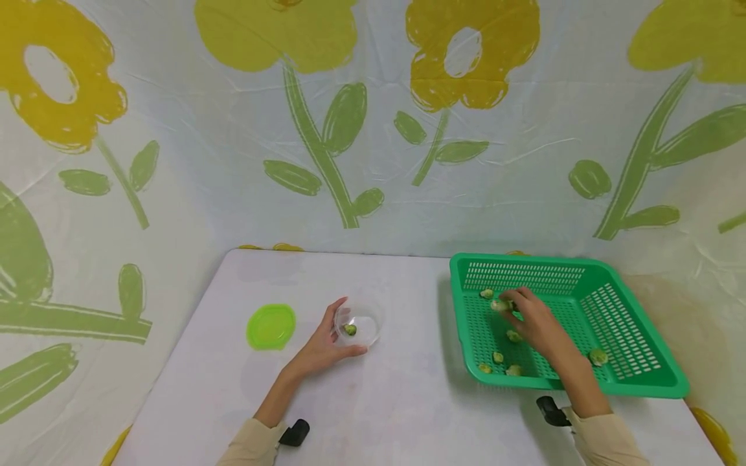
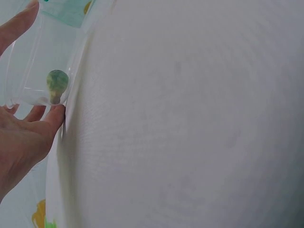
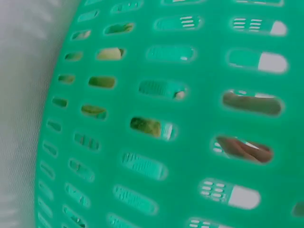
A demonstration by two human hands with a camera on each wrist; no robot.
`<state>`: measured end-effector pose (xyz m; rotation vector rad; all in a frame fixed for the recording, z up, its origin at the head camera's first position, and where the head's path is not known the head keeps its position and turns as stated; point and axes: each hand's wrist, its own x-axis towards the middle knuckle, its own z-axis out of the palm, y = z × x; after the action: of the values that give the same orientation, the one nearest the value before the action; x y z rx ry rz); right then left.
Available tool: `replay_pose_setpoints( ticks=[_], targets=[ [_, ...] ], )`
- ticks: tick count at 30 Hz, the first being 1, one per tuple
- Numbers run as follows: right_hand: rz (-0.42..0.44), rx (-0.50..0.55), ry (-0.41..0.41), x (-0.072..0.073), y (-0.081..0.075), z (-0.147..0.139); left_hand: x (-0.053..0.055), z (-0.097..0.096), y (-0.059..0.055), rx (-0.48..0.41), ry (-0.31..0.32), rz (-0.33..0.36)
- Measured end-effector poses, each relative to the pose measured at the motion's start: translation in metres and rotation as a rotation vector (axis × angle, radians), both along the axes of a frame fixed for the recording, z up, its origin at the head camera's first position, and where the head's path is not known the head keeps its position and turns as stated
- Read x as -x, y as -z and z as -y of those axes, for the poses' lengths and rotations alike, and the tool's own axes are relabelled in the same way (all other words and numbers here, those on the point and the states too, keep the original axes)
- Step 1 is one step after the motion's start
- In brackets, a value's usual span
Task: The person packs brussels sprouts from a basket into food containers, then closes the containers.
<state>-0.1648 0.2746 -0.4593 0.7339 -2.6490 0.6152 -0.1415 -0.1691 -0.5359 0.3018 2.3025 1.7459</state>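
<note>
My left hand (image 1: 320,351) holds a clear round plastic bowl (image 1: 370,318) on the table, thumb on the near side and fingers on the far side. One small green vegetable piece, like a Brussels sprout (image 1: 350,329), lies inside it; the left wrist view shows its rounded green head and paler stem (image 2: 57,85). Inside the green basket (image 1: 458,323), my right hand (image 1: 539,327) pinches another sprout (image 1: 498,305) between thumb and fingers. In the right wrist view the basket wall (image 3: 204,123) mostly hides that hand; bits of fingers show through the slots.
Several more sprouts lie scattered on the basket floor, one of them (image 1: 598,356) toward the right. A bright green round lid (image 1: 271,327) lies flat on the white table (image 1: 396,414), left of the bowl. A flower-printed sheet (image 1: 373,129) hangs behind the table.
</note>
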Motion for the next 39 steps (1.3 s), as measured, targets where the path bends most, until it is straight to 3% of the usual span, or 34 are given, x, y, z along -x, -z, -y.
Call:
replay_pose_setpoints(
  ticks=[8,16,23,39],
  targets=[
    [0.002,0.083,0.068,-0.001,-0.008,0.009,-0.001,-0.001,-0.002,0.014,-0.010,0.008],
    [-0.121,0.121,0.069,-0.003,-0.014,0.019,-0.001,0.001,-0.002,0.025,-0.010,0.012],
    [-0.175,0.170,0.070,-0.004,-0.022,0.032,0.002,0.000,0.001,0.040,-0.012,0.010],
    [-0.107,0.303,0.018,-0.003,-0.033,0.074,0.003,-0.002,-0.002,0.047,-0.016,0.020]
  ],
)
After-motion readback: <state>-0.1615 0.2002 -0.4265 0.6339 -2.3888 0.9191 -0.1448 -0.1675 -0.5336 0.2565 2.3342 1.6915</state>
